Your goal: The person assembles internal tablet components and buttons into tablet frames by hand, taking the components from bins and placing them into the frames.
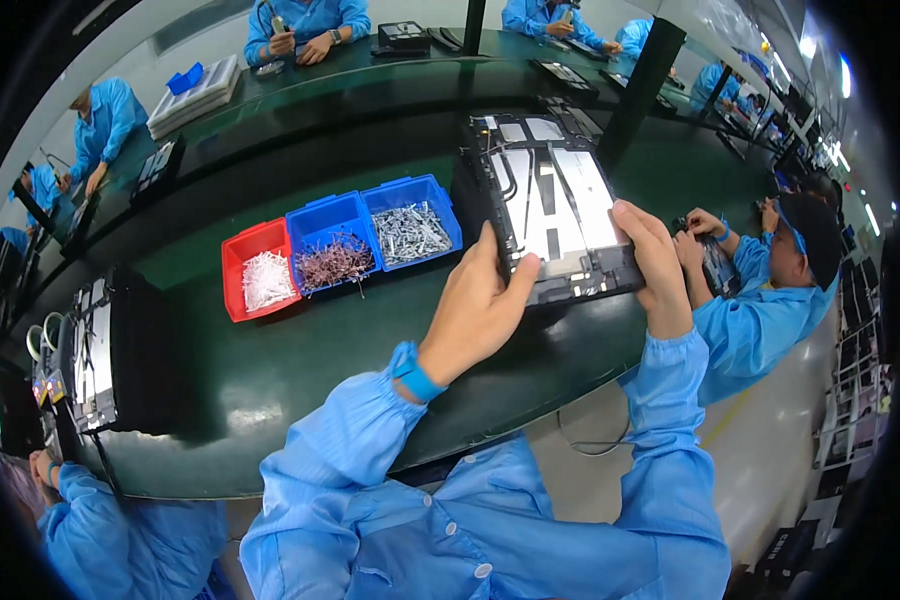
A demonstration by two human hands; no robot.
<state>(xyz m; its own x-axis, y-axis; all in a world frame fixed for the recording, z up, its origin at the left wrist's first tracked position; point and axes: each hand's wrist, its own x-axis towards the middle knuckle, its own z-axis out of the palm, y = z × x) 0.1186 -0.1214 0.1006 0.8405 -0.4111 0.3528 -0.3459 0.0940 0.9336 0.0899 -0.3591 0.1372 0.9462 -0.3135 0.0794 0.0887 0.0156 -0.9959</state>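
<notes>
An opened tablet [590,200], with silver battery panels, dark cables and a black frame, is between my two hands. My left hand [478,305] grips its near left corner, thumb on the top face and fingers along the side. At the right edge my right hand [658,262] is closed round the frame, its thumb side over the edge. The tablet is tilted toward me. Whether it rests on others beneath cannot be made out. Just left of it stand a red bin [232,275] of small white parts, a blue bin [315,217] of reddish-brown parts and another blue bin [402,190] of silvery parts.
A tall stack of similar tablets [95,350] stands at the left of the green table [260,400]. A dark post [645,90] rises behind my tablet. Co-workers in blue sit nearby: one person [770,300] close on my right, another [135,520] at lower left, several across the bench.
</notes>
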